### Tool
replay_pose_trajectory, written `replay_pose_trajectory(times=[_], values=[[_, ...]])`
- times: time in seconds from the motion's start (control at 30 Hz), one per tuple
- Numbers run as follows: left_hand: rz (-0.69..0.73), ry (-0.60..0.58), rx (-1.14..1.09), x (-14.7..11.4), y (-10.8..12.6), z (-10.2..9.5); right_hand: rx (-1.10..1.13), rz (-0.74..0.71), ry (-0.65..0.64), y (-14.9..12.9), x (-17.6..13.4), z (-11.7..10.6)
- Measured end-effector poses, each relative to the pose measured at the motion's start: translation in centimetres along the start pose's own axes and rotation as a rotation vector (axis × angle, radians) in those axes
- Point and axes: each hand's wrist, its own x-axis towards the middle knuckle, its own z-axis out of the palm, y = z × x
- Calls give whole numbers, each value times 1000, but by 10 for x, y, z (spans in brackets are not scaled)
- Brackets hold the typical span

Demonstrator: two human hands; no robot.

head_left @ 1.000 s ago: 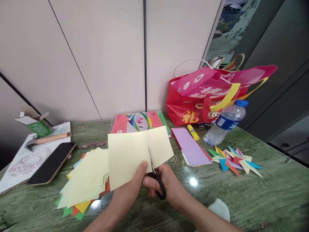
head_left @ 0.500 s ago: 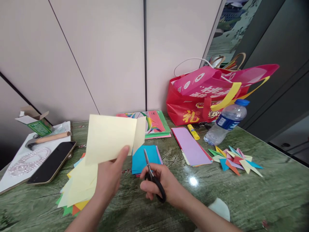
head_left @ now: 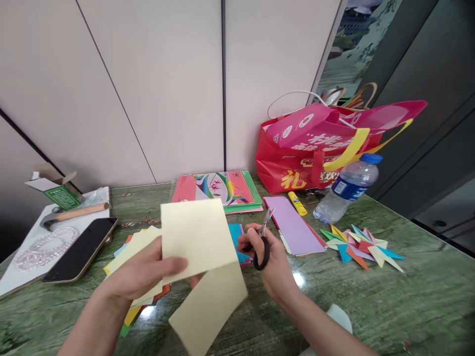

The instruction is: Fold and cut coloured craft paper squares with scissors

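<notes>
My left hand (head_left: 148, 269) pinches a pale yellow paper sheet (head_left: 196, 235), thumb on its front face and the other fingers behind. A second pale yellow piece (head_left: 210, 306) hangs below it at a slant; I cannot tell whether the two are joined. In my right hand (head_left: 278, 267) are black-handled scissors (head_left: 264, 242), fingers in the loops, blades slightly apart and pointing up and away. The scissors are clear of the paper. Partly behind my left wrist lies a fanned pile of coloured paper (head_left: 143, 242). Blue square sheets (head_left: 234, 232) show between my hands.
Packaged paper (head_left: 215, 188) lies by the wall, purple strips (head_left: 293, 225) and a yellow glue stick (head_left: 297, 202) to its right. Beyond are a red bag (head_left: 285, 163), a bottle (head_left: 347, 185) and folded paper stars (head_left: 361, 244). A phone (head_left: 81, 249) and hammer (head_left: 77, 212) lie left.
The left hand has turned and lowered the sheet toward me, and the second piece now hangs beneath it. The right hand has moved rightward and up with the scissors.
</notes>
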Motion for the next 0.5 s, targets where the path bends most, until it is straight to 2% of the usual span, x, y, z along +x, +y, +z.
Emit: replay_pose_trajectory(times=[0.1, 0.17, 0.27, 0.4, 0.5], values=[[-136, -189, 43, -2, 1, 5, 39, 97, -123, 1, -3, 1], [-161, -212, 113, -1, 1, 9, 41, 133, -182, 2, -3, 1], [-164, -197, 176, 1, 2, 11, 59, 190, -269, 2, -3, 0], [-114, -167, -14, 5, -1, 9, 153, 298, -331, 0, -3, 0], [-18, -3, -194, 11, -4, 9, 255, 404, -347, 1, -1, -3]])
